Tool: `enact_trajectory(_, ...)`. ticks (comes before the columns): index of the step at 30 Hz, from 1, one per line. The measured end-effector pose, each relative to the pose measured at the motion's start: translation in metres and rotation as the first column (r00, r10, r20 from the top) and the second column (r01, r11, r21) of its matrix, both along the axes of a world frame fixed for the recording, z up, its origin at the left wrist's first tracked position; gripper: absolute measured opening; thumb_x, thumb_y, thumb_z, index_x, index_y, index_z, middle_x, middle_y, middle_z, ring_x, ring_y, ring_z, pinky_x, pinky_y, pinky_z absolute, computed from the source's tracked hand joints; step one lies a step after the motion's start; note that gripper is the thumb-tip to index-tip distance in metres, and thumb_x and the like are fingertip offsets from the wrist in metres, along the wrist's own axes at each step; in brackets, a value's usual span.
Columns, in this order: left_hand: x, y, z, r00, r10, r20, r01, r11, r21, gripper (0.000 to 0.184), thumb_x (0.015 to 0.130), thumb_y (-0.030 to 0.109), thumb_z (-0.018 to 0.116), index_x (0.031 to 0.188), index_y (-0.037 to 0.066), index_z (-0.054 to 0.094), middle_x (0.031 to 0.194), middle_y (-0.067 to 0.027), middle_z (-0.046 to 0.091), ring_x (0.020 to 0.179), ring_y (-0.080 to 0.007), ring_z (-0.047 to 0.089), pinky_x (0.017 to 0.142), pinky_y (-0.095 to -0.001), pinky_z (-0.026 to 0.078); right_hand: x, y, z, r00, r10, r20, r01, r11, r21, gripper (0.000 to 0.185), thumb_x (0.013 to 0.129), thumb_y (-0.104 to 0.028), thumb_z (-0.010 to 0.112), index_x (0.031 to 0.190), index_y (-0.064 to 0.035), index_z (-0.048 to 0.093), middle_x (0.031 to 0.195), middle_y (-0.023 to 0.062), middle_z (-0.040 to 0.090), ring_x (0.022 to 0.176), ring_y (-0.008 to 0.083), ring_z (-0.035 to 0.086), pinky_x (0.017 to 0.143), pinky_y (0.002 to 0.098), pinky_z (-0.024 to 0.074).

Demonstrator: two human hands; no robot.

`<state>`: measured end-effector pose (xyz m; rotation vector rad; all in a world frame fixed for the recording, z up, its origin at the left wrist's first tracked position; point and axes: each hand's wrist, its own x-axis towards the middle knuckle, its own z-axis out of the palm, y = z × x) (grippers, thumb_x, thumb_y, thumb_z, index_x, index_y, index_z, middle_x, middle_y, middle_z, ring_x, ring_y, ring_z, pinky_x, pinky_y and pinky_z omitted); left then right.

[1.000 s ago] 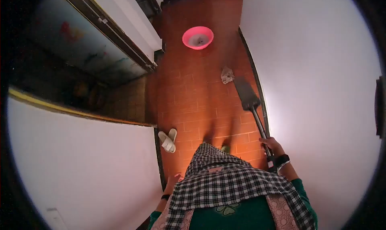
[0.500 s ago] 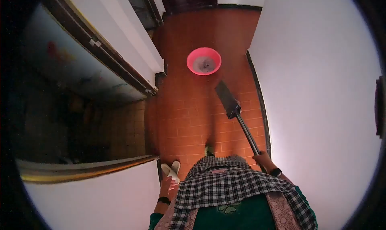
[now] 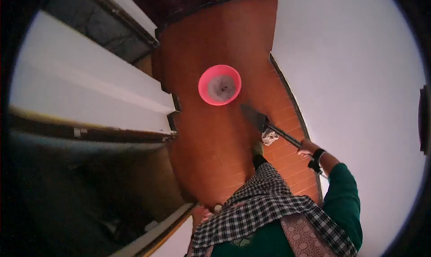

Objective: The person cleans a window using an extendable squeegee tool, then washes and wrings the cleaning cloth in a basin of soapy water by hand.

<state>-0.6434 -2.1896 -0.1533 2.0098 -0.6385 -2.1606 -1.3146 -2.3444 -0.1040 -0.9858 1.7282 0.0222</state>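
Note:
My right hand is wrapped round the dark pole of a flat mop, out to my right. The mop's dark flat head is tilted, near the floor in front of my foot. Whitish tangled material shows beside the head, under the pole. Just beyond the mop head stands a pink basin holding murky grey water with dark bits. My left hand is low at my left side, beside the checked apron; its fingers are blurred and partly hidden.
A white wall with a dark skirting runs along my right. On the left, a doorway opens into a dark room, with a white wall section beyond it. Reddish-brown tiles cover the floor. A dark door stands at the far end.
I have stepped forward and my view has turned. The basin is nearer. My right hand has swung outward and up with the mop, and whitish material now shows by its head. The slippers are mostly hidden.

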Motion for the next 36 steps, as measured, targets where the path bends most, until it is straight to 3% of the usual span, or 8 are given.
enact_trajectory(7,-0.074,-0.112,0.051,0.999,0.044,0.021,-0.048,0.959,0.278,0.044,0.089,0.042,0.052,0.119,0.01,0.052,0.101,-0.0115,0.061,0.088,-0.0244,0.06,0.068,-0.0364,0.047,-0.051,-0.174,0.046,0.946,0.269,-0.179,-0.242,0.957,0.158,0.024,0.056,-0.011,0.065,0.078,-0.0032,0.067,0.071,0.0125,0.066,0.065,0.0219,0.066,0.056,0.0382,0.0508)
enact_trajectory(12,-0.132,-0.177,0.091,0.993,0.047,0.105,-0.029,0.987,-0.158,0.03,0.091,0.029,0.052,0.113,0.01,0.056,0.087,-0.0106,0.062,0.075,-0.0184,0.061,0.058,-0.0292,0.044,-0.085,-0.246,-0.018,0.679,0.447,-0.582,-0.423,0.887,0.187,0.026,0.064,-0.016,0.068,0.089,-0.0091,0.069,0.088,0.01,0.068,0.082,0.0246,0.066,0.06,0.0423,0.0511)
enact_trajectory(16,-0.107,-0.222,0.034,0.94,0.259,-0.223,-0.196,0.943,0.267,0.029,0.089,0.024,0.054,0.113,0.008,0.054,0.086,-0.0105,0.063,0.076,-0.0188,0.062,0.06,-0.0283,0.047,-0.092,-0.293,-0.048,0.376,0.467,-0.8,-0.543,0.811,0.218,0.021,0.079,-0.021,0.058,0.094,-0.0111,0.068,0.093,0.0073,0.067,0.085,0.0287,0.063,0.071,0.0568,0.0421)
enact_trajectory(21,-0.149,-0.284,0.024,0.964,-0.154,0.218,0.135,0.986,0.102,0.029,0.089,0.017,0.055,0.116,0.006,0.053,0.088,-0.0089,0.063,0.075,-0.0164,0.062,0.058,-0.0241,0.047,-0.067,-0.313,-0.048,0.336,0.357,-0.871,-0.657,0.752,0.055,0.019,0.078,-0.02,0.057,0.089,-0.0119,0.069,0.088,0.0085,0.063,0.085,0.0296,0.059,0.079,0.0659,0.0381)
enact_trajectory(27,-0.146,-0.345,0.015,0.949,-0.285,0.138,0.288,0.958,-0.003,0.029,0.09,0.014,0.053,0.118,0.004,0.052,0.091,-0.0089,0.063,0.077,-0.0162,0.062,0.067,-0.0272,0.051,-0.074,-0.338,-0.059,0.187,0.283,-0.941,-0.717,0.694,0.066,0.016,0.073,-0.014,0.061,0.086,-0.0083,0.066,0.087,0.0057,0.056,0.089,0.0252,0.053,0.087,0.0672,0.0322)
enact_trajectory(32,-0.145,-0.365,-0.023,0.904,-0.379,0.197,0.397,0.916,-0.063,0.028,0.09,0.013,0.051,0.117,0.003,0.054,0.091,-0.0076,0.064,0.076,-0.0148,0.062,0.066,-0.0262,0.051,-0.036,-0.308,-0.067,0.564,-0.078,-0.822,-0.575,0.677,-0.459,0.021,0.073,-0.014,0.06,0.092,-0.0062,0.062,0.1,0.008,0.054,0.092,0.0268,0.052,0.092,0.0547,0.0357)
enact_trajectory(35,-0.173,-0.36,-0.041,0.76,-0.607,0.232,0.64,0.76,-0.111,0.028,0.09,0.014,0.05,0.115,0.004,0.056,0.092,-0.0073,0.065,0.077,-0.0152,0.062,0.069,-0.028,0.05,0.014,-0.239,-0.122,0.794,-0.433,-0.426,-0.24,0.42,-0.875,0.019,0.075,-0.009,0.054,0.093,-0.002,0.057,0.102,0.0145,0.056,0.09,0.036,0.053,0.081,0.0449,0.042)
enact_trajectory(36,-0.195,-0.36,-0.044,0.607,-0.751,0.259,0.792,0.598,-0.124,0.027,0.09,0.014,0.049,0.114,0.004,0.057,0.093,-0.0089,0.065,0.079,-0.0171,0.062,0.073,-0.0304,0.05,0.033,-0.218,-0.133,0.86,-0.454,-0.231,0.086,0.575,-0.813,0.021,0.076,-0.009,0.052,0.095,-0.0021,0.056,0.098,0.0162,0.057,0.089,0.0382,0.054,0.078,0.0461,0.043)
